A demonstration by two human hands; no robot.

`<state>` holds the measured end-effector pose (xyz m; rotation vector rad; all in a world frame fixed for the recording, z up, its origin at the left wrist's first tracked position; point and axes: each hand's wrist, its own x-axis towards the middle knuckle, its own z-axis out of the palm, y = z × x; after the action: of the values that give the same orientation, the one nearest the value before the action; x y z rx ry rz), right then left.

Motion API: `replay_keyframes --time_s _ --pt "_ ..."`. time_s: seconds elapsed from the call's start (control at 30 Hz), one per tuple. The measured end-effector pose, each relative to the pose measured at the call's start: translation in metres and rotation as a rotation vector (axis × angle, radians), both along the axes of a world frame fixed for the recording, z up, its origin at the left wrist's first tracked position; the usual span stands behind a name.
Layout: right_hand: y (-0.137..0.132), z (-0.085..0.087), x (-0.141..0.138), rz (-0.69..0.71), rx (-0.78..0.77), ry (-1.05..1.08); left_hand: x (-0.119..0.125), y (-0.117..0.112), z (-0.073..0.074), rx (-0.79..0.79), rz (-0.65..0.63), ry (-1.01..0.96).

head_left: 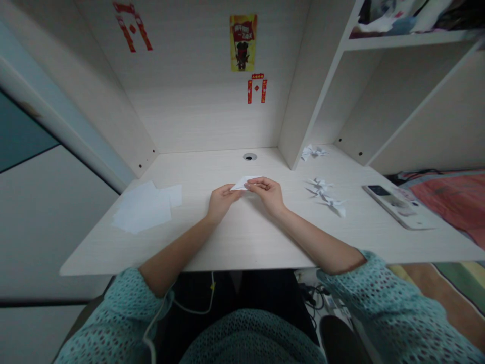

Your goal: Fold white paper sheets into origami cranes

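A small folded white paper [244,181] lies at the middle of the pale wooden desk [246,237]. My left hand [220,199] pinches its left edge with the fingers closed on it. My right hand [268,192] grips the paper's right side, thumb and fingers pressed together over it. Both forearms reach forward from teal knitted sleeves. The paper is partly hidden under my fingers.
A stack of white paper sheets [146,208] lies at the left of the desk. Several folded paper cranes [325,194] sit to the right, another [312,151] by the shelf divider. A phone [394,205] lies far right. A cable hole [249,156] is at the back.
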<state>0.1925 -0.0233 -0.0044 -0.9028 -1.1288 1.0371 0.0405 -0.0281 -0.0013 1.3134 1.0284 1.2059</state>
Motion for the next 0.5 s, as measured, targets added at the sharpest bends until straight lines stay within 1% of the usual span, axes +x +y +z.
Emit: replay_keyframes --time_s 0.17,0.3,0.5 --pt "-0.0042 -0.002 -0.0059 -0.001 0.013 0.004 0.0011 0.002 -0.0066 -0.039 0.048 0.012" --pt "-0.0034 -0.0028 -0.0043 -0.001 -0.022 -0.028 -0.0004 0.0011 -0.0042 -0.042 0.056 0.028" --pt "-0.0012 -0.0007 0.0003 0.063 -0.089 0.007 -0.0014 -0.0005 0.0003 -0.049 0.023 0.028"
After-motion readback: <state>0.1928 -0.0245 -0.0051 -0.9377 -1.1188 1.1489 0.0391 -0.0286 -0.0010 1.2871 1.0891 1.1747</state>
